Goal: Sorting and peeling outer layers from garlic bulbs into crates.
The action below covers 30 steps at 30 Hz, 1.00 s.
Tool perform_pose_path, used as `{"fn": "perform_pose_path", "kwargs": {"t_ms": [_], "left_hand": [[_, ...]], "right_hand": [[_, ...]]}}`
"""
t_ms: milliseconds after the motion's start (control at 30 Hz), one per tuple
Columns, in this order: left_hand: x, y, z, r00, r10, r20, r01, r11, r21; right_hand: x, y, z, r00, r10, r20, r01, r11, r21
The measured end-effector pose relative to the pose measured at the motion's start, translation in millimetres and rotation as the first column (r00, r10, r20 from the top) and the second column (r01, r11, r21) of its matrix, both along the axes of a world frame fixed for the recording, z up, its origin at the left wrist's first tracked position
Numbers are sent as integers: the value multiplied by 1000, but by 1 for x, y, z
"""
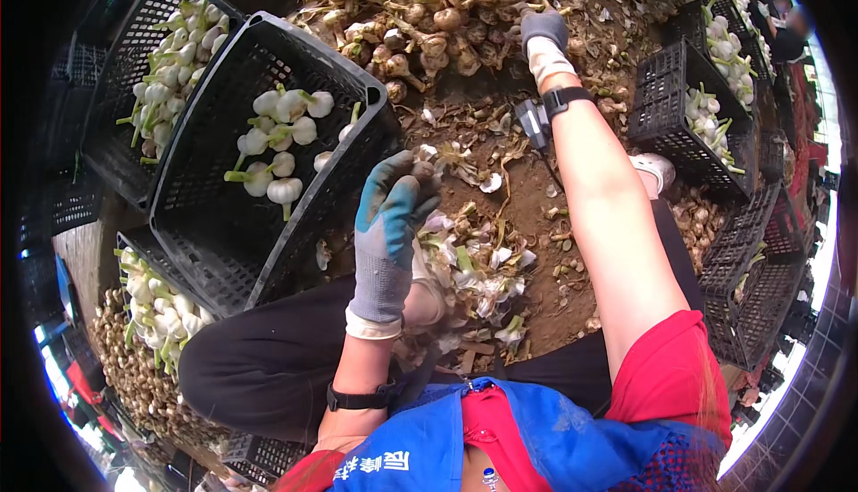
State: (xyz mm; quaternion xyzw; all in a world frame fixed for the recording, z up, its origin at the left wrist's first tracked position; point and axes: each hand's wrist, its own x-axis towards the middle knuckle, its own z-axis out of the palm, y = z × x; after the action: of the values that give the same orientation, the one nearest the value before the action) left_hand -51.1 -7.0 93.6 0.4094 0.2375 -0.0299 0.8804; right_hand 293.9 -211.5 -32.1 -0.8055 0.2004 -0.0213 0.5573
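My right hand, in a grey glove with a white cuff, reaches to the edge of a heap of untrimmed garlic bulbs with dry stems. Its fingers are bent in against the heap, and what they grip is hidden. Over the ground between my knees is my left hand, in a grey and blue glove. Its fingers curve loosely apart, with nothing visible between them. Just left of it stands a tilted black crate, where several cleaned white garlic bulbs lie.
Peeled skins and cut stems litter the soil below my hands. Another crate of white garlic stands far left, with more bulbs near my left knee. Black crates line the right side. A person is at the upper right.
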Motion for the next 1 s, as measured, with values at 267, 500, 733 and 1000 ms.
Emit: {"fn": "perform_pose_path", "kwargs": {"t_ms": [267, 500, 733, 1000], "left_hand": [[-20, 9, -8, 994, 1, 110, -31, 963, 268], [-24, 13, -4, 979, -123, 162, 71, 953, 294], [-37, 18, 5, 991, -109, 77, 71, 919, 387], [-45, -1, 22, 947, -209, 244, 156, 964, 216]], "right_hand": [[-177, 61, 110, 837, 540, -88, -537, 842, 58], [-267, 69, 151, 562, 823, -89, -827, 553, -102], [-254, 15, 188, 613, 790, 27, -538, 442, -718], [-309, 33, 188, 650, 741, -169, -748, 663, 32]]}}
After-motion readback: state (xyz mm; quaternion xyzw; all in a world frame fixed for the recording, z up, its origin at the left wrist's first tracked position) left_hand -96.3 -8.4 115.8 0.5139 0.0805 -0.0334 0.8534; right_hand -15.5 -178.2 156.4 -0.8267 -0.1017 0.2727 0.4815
